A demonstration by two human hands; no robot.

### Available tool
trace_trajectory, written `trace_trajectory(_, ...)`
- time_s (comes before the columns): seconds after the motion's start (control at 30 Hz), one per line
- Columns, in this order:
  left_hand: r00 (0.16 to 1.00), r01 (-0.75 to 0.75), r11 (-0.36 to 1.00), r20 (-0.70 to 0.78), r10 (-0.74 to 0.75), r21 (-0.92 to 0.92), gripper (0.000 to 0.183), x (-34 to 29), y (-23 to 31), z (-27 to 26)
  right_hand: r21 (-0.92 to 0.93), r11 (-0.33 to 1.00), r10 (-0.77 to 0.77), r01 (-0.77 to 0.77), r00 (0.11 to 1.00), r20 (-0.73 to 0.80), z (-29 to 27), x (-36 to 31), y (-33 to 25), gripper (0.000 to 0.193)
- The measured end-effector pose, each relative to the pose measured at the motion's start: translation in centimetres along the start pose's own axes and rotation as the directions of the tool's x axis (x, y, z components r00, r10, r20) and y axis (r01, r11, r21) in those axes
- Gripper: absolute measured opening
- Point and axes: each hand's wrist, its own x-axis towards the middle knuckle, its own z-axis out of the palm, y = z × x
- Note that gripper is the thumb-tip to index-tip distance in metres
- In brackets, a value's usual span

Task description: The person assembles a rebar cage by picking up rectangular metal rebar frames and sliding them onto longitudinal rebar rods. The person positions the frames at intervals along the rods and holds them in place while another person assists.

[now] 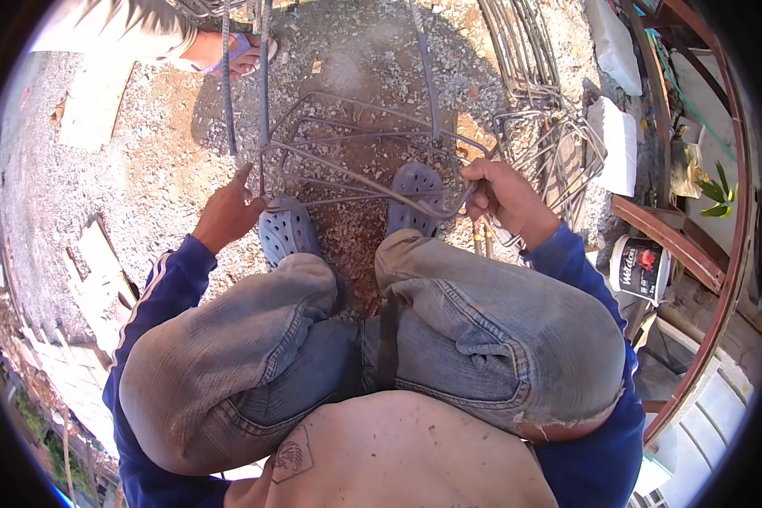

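A rectangular stirrup of bent steel rebar (360, 178) spans the gap between my hands, above my clogs. My right hand (506, 201) grips its right end, thumb and fingers closed round the bent corner. At the left end is my left hand (231, 210), its index finger stretched out and its thumb by the steel; firm contact is hard to tell. Just beyond, more bent stirrups overlap this one. Straight ribbed bars (227, 93) run away from me on the left, and another long bar (426, 72) stands farther right.
Bundled rebar (521, 46) and stacked stirrups (559, 152) lie to the right, beside white blocks (615, 144). A paint bucket (640, 269) stands near a reddish metal frame (686, 245). Another person's sandalled foot (229, 55) is at far left, on gravel. Wooden boards (97, 106) lie left.
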Motion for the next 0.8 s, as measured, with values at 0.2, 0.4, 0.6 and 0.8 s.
trace_trajectory(0.2, 0.658, -0.694, 0.69, -0.207, 0.723, 0.203, 0.076, -0.9, 6.5, -0.5, 0.149, 0.983, 0.073, -0.105, 0.975, 0.208, 3.5, -1.7, -0.6, 0.022)
trace_trajectory(0.4, 0.454, -0.884, 0.451, 0.0, 0.891, -0.122, 0.081, -1.2, 12.3, -1.1, -0.117, 0.991, 0.008, 0.061, 0.857, 0.515, 5.8, -2.2, -0.7, 0.018)
trace_trajectory(0.6, 0.451, -0.796, 0.422, 0.04, 0.892, -0.434, 0.07, -3.1, 12.4, -5.9, -0.456, 0.813, -0.053, 0.363, 0.825, 0.563, 5.8, -1.2, -0.7, 0.034)
trace_trajectory(0.8, 0.476, -0.662, 0.055, -0.362, 0.802, -0.747, 0.034, -5.3, 12.9, -11.5, -0.554, 0.277, -0.587, 0.785, 0.595, 0.549, 8.3, -0.8, -0.8, 0.055)
